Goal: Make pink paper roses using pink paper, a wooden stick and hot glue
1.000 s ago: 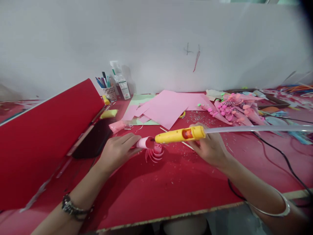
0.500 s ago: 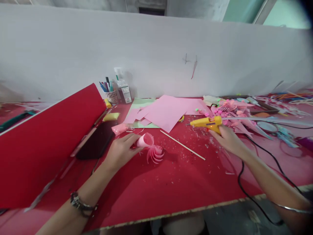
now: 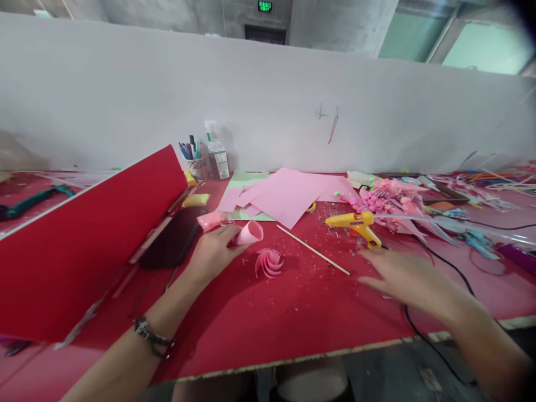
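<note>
My left hand point(image 3: 215, 248) is closed on a rolled pink paper tube point(image 3: 251, 233), whose round opening faces up and to the right. Just below the tube, a pink spiral paper flower point(image 3: 269, 263) lies on the red tabletop point(image 3: 268, 329). On the right, a yellow glue gun point(image 3: 354, 222) rests on the table, its nozzle towards the left. My right hand point(image 3: 397, 279) is below the glue gun's handle, apart from it, blurred, with thumb and fingers spread and nothing between them. A thin pale stick point(image 3: 312, 249) lies between the flower and the gun.
Pink sheets point(image 3: 288, 192) lie at the back. A red board point(image 3: 96, 240) leans on the left beside a dark phone-like slab point(image 3: 170, 240). A pen cup point(image 3: 196, 167) and a bottle point(image 3: 218, 159) stand near the wall. Pink decorations point(image 3: 389, 201) and a black cord point(image 3: 452, 265) occupy the right.
My right hand has let go of the glue gun and moved down from it. The paper tube, in my left hand, has shifted slightly up, away from the flower. The camera view has tilted up.
</note>
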Demonstrator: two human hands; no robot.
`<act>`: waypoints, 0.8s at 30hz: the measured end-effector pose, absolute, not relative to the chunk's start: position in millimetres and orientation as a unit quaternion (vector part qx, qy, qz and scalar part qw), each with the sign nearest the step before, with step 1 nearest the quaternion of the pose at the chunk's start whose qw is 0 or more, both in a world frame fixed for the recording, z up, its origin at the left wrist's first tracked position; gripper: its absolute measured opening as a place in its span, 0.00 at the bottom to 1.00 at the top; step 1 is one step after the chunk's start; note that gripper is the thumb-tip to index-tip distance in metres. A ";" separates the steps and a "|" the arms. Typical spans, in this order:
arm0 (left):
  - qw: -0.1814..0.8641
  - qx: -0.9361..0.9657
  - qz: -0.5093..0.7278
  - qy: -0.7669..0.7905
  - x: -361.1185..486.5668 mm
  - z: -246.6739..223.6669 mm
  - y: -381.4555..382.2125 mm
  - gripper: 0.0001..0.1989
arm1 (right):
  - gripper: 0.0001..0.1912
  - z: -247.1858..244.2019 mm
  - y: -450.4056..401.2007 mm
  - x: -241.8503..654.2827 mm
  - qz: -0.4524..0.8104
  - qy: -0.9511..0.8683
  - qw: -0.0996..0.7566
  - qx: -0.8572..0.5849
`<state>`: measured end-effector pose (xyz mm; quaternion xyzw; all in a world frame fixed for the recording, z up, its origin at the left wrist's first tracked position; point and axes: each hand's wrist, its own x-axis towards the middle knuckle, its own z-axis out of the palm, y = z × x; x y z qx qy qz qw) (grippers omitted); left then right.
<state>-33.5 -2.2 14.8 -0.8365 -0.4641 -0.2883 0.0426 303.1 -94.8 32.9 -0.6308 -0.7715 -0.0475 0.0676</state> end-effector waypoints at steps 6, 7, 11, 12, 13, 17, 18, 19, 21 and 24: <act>0.042 -0.821 -0.253 -0.511 -34.1 15.2 -2.3 0.13 | 0.33 49.8 -83.2 194.7 0.045 -0.823 0.120 -0.553; 0.042 -0.817 -0.250 -0.518 -34.4 15.5 -2.4 0.14 | 0.34 47.3 -77.3 182.5 0.043 -0.824 0.138 -0.548; 0.062 -0.804 -0.235 -0.543 -35.7 16.6 -1.7 0.15 | 0.32 32.9 -56.8 153.3 0.044 -0.826 0.162 -0.538; 0.068 -0.804 -0.229 -0.545 -36.2 16.7 -1.1 0.16 | 0.30 29.9 -53.1 149.4 0.043 -0.825 0.160 -0.540; 0.076 -0.806 -0.220 -0.545 -36.9 16.8 -0.3 0.16 | 0.29 27.3 -49.9 146.5 0.038 -0.824 0.158 -0.543; 0.099 -0.820 -0.182 -0.533 -39.9 16.3 2.6 0.14 | 0.22 20.5 -42.3 141.7 0.015 -0.819 0.140 -0.557; 0.103 -0.822 -0.179 -0.531 -40.5 16.1 3.1 0.14 | 0.21 19.6 -41.3 141.8 0.013 -0.819 0.136 -0.557; 0.106 -0.824 -0.178 -0.528 -40.9 15.9 3.3 0.14 | 0.19 19.0 -40.7 142.4 0.013 -0.820 0.134 -0.556; 0.110 -0.825 -0.180 -0.524 -41.3 15.2 3.4 0.14 | 0.15 19.0 -40.2 144.5 0.020 -0.824 0.136 -0.550; 0.107 -0.827 -0.177 -0.523 -41.1 14.2 3.1 0.14 | 0.11 21.3 -40.1 150.1 0.042 -0.830 0.143 -0.538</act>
